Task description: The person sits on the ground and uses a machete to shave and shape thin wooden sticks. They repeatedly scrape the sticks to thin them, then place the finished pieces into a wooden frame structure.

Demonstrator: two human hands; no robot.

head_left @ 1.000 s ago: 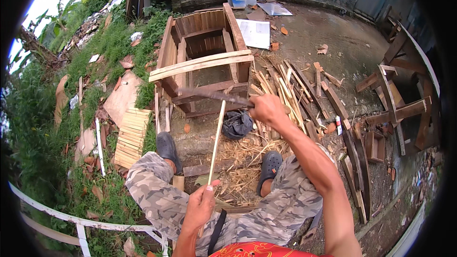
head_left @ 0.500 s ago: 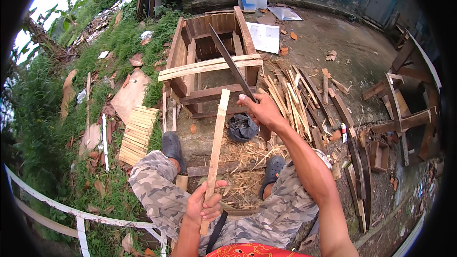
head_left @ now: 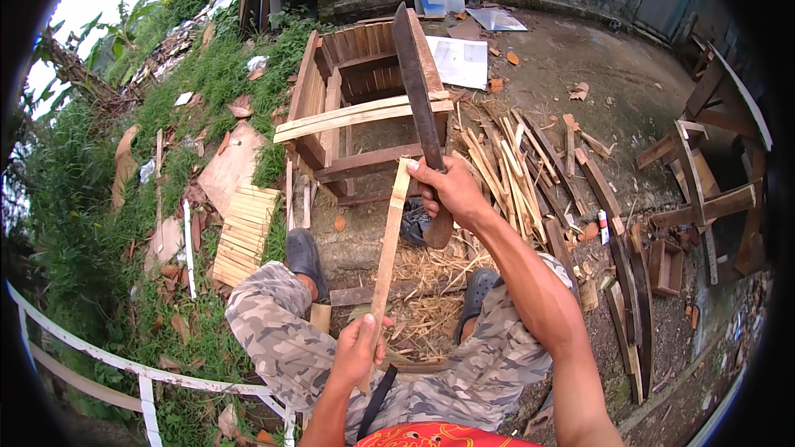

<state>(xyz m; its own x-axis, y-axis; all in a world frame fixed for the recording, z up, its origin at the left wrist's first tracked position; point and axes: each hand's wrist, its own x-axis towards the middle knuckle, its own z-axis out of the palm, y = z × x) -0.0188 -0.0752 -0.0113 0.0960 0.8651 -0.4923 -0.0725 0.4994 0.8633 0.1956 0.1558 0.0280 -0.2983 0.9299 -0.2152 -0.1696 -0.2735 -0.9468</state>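
The wooden slat (head_left: 387, 248) stood upright between my knees, my left hand (head_left: 358, 353) clamped near its lower end, my right hand (head_left: 447, 190) gripped the raised machete (head_left: 418, 108), so I judged a controlled downward chop onto its top came next

The long knife (head_left: 418, 87) has a dull, dark metal blade, stained and matt, on a worn wooden handle. The slat (head_left: 387, 248) is pale raw wood, rough and splintery. The far crate (head_left: 323, 99) is weathered brown timber. Dry straw (head_left: 422, 281) lies nearby on rough concrete ground (head_left: 571, 58). The trousers (head_left: 273, 339) are matt camouflage cloth; the shoes (head_left: 304, 252) look like dull rubber.
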